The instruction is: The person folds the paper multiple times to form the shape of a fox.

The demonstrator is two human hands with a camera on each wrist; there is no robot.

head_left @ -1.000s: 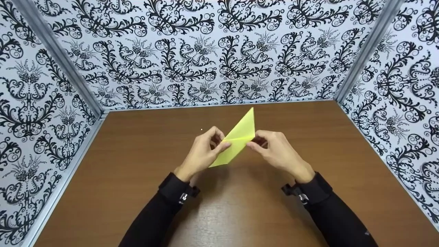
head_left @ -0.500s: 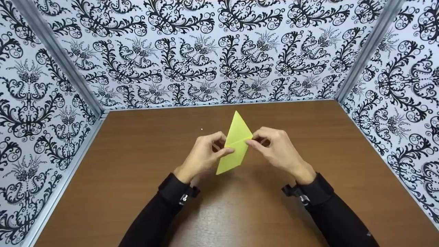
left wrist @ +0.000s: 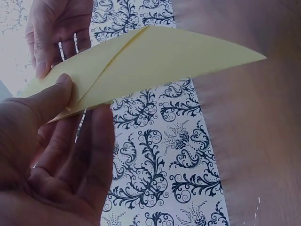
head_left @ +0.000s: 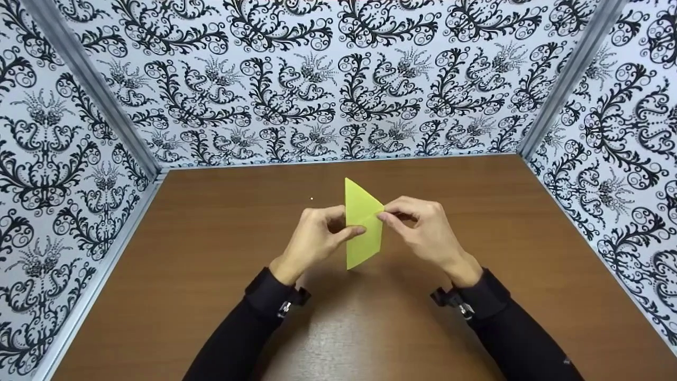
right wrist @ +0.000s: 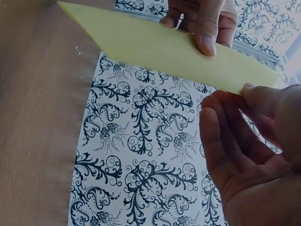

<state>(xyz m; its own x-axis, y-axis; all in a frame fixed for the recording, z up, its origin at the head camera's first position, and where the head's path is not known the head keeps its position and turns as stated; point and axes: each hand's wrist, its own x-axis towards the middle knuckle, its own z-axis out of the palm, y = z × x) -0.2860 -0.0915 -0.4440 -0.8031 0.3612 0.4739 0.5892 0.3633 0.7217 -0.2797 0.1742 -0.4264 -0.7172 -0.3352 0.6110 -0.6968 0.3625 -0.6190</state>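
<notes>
A folded sheet of yellow paper (head_left: 365, 241) is held up above the table between both hands, one long straight edge standing nearly vertical on its left. My left hand (head_left: 315, 233) pinches that left edge, thumb on the near face and fingers behind. On the other side, my right hand (head_left: 428, 227) pinches the right corner between thumb and fingertips. In the left wrist view a slanting fold line crosses the paper (left wrist: 155, 59) beside the left thumb. The right wrist view shows a smooth face of the paper (right wrist: 150, 49), pointed at its far end.
Below the hands lies a brown wooden table (head_left: 211, 296). White walls with black scrollwork (head_left: 291, 79) close in the back and both sides, with grey metal posts (head_left: 568, 69) at the corners. Black sleeves (head_left: 238, 328) and wrist-worn cameras cover the forearms.
The paper has turned counter-clockwise in the head view, its top point swinging left from leaning right to nearly upright. Both hands keep hold of it; the left hand has shifted slightly lower.
</notes>
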